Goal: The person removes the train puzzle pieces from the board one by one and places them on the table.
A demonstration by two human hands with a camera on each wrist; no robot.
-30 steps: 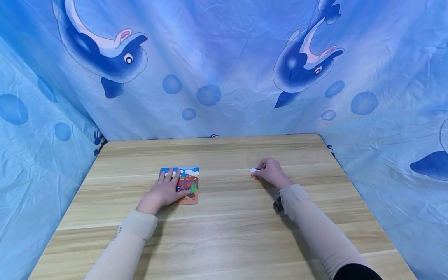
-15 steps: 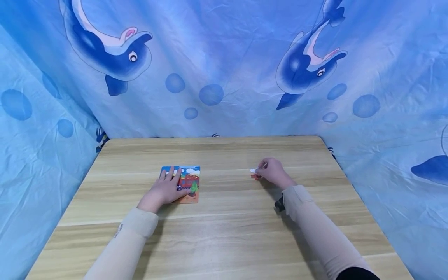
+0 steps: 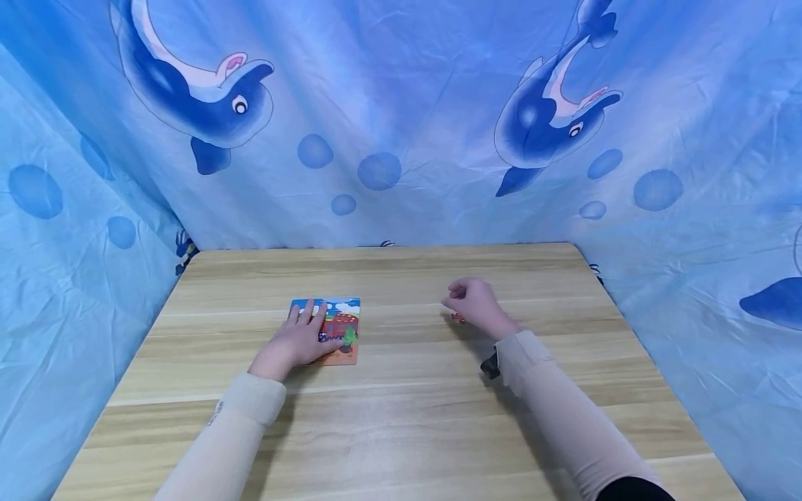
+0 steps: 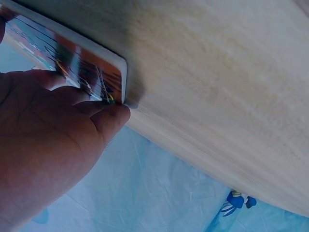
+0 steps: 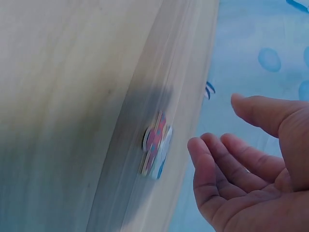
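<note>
My left hand [image 3: 296, 342] lies spread over a small square picture board [image 3: 347, 306] with a red house, a green tree and clouds. In the left wrist view its fingertips rest along the board [image 4: 107, 72], whose rounded corner pokes out beyond them. My right hand [image 3: 475, 304] hovers over a small red jigsaw piece [image 3: 458, 318], partly covered by it in the head view. The right wrist view shows the piece [image 5: 155, 145] lying on the table, red on one side and white-blue on the other. Thumb and loosely bent fingers there stand apart, holding nothing.
The wooden table [image 3: 388, 410] spreads around both hands. Behind it and at both sides hangs a blue curtain [image 3: 413, 104] printed with dolphins and bubbles. A black wrist-worn device [image 3: 491, 365] sits under the right cuff.
My right hand has let go of the jigsaw piece and shifted slightly left and up from it. The left hand stays in place on the picture board.
</note>
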